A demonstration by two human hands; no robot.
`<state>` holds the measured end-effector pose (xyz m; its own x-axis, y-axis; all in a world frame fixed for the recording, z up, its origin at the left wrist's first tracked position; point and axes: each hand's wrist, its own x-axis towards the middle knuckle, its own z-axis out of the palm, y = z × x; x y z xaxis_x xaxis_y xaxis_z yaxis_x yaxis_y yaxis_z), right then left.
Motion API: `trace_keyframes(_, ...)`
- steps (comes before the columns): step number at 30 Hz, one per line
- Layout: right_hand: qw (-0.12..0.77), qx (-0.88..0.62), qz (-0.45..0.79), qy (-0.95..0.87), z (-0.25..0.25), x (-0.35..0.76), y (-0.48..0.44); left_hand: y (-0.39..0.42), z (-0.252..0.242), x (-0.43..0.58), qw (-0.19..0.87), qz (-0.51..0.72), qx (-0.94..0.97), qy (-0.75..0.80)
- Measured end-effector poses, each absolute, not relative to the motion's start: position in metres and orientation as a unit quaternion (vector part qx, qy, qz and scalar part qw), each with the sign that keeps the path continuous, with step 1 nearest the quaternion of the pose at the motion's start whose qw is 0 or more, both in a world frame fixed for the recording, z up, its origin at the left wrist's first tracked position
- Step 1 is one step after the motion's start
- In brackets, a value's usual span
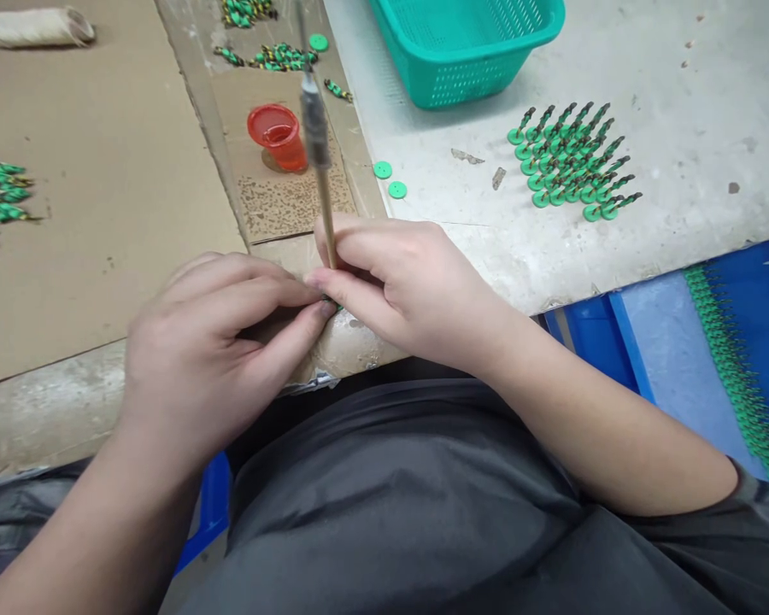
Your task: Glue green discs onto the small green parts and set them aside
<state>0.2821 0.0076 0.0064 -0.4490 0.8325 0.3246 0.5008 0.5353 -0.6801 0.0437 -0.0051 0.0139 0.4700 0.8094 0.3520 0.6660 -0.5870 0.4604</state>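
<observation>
1. Pinching a thin wooden-handled tool between right fingers.
2. Pressing left fingers together on a small green piece, mostly hidden, near edge of the worktop.
3. Beyond, seeing a red cup and green buttons.
4. Farther right, seeing stemmed green discs near a turquoise basket.

Bare cardboard opens ahead of the left hand, between the green pile and the red cup. Beyond the right hand, a lane of pale tabletop runs between two loose buttons and the standing green pieces; the teal basket blocks its far end.
</observation>
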Motion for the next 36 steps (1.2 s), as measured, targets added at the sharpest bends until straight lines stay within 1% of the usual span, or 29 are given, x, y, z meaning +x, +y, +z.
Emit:
trace_keyframes(2, 0.318, -0.419, 0.259, -0.810, 0.009, 0.281, 0.010, -0.005, 0.014, 0.044, 0.134, 0.274, 0.846, 0.437)
trace_keyframes(8, 0.332, -0.399, 0.273, -0.810, 0.004, 0.279, 0.018, 0.003, 0.008, 0.039, 0.124, 0.281, 0.864, 0.399)
trace_keyframes(10, 0.350, -0.408, 0.280, -0.796, 0.002, 0.280, 0.016, 0.005, 0.008, 0.038, 0.133, 0.287, 0.864, 0.391)
trace_keyframes(16, 0.440, -0.478, 0.254, -0.716, -0.002, 0.291, -0.008, 0.003, 0.009, 0.038, 0.147, 0.281, 0.864, 0.391)
trace_keyframes(20, 0.461, -0.450, 0.227, -0.730, -0.004, 0.295, -0.015, 0.004, 0.008, 0.039, 0.162, 0.281, 0.859, 0.396)
trace_keyframes(26, 0.454, -0.376, 0.209, -0.780, -0.005, 0.290, -0.012, 0.005, 0.010, 0.040, 0.171, 0.296, 0.856, 0.387)
trace_keyframes(32, 0.444, -0.429, 0.207, -0.758, -0.007, 0.293, -0.019, 0.007, 0.005, 0.039, 0.173, 0.282, 0.860, 0.387)
trace_keyframes(36, 0.461, -0.466, 0.208, -0.726, -0.004, 0.298, -0.023, 0.009, 0.002, 0.039, 0.177, 0.280, 0.857, 0.394)
